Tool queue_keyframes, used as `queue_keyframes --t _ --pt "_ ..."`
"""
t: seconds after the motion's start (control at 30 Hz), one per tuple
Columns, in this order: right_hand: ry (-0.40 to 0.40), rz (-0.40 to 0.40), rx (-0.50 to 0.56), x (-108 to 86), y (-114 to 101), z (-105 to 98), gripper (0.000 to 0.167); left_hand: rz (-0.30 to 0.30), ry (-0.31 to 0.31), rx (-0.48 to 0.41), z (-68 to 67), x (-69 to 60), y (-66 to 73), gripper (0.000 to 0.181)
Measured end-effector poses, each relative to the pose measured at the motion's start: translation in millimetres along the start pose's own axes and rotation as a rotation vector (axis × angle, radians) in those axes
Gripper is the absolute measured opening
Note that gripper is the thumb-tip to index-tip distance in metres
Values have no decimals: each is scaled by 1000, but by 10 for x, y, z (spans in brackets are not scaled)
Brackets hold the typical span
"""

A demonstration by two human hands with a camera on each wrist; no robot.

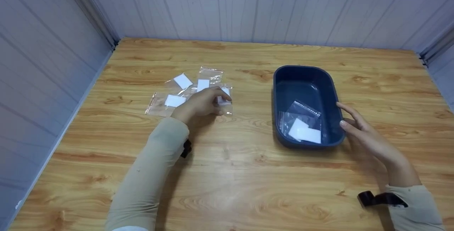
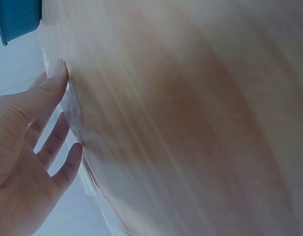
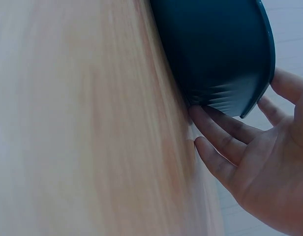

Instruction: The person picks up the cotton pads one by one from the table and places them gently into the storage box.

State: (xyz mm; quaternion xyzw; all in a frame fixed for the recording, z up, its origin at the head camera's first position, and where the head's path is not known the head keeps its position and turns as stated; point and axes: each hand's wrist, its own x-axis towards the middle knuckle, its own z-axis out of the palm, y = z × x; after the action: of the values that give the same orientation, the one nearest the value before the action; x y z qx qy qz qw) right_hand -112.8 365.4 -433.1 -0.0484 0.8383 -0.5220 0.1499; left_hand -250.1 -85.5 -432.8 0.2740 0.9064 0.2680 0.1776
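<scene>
My left hand is over a group of clear zip bags with white cards inside. Its fingers are bent and its fingertips touch the rightmost bag; thumb and fingers stand apart in the left wrist view, where the hand is beside the clear plastic. A dark blue box stands to the right, with bags holding white cards at its near end. Against the box's right side rests my right hand, fingers extended. In the right wrist view, that hand touches the box wall.
Further bags lie left of the left hand, one with a tilted card, another with a card. A pale panelled wall rises behind the wooden table, and others stand at its sides. Dark straps are on both wrists.
</scene>
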Motion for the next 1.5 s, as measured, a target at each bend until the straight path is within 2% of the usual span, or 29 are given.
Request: queue_keyframes --t 0.4,0.67,0.97,1.07,1.27,1.5 --pt "-13 18 36 -2 -9 27 59 -48 40 100 33 23 58 14" --pt "-6 34 22 -8 -8 17 60 -79 50 58 25 6 58 10" --pt "0 -12 4 -23 23 21 56 -127 45 22 34 -18 70 9" --pt "1 -14 16 -17 19 21 56 -114 59 19 32 -15 81 11" --pt "5 5 -2 -7 3 13 57 -52 118 7 26 2 127 15" --pt "0 24 4 -4 -4 -5 59 -41 135 2 29 16 195 11"
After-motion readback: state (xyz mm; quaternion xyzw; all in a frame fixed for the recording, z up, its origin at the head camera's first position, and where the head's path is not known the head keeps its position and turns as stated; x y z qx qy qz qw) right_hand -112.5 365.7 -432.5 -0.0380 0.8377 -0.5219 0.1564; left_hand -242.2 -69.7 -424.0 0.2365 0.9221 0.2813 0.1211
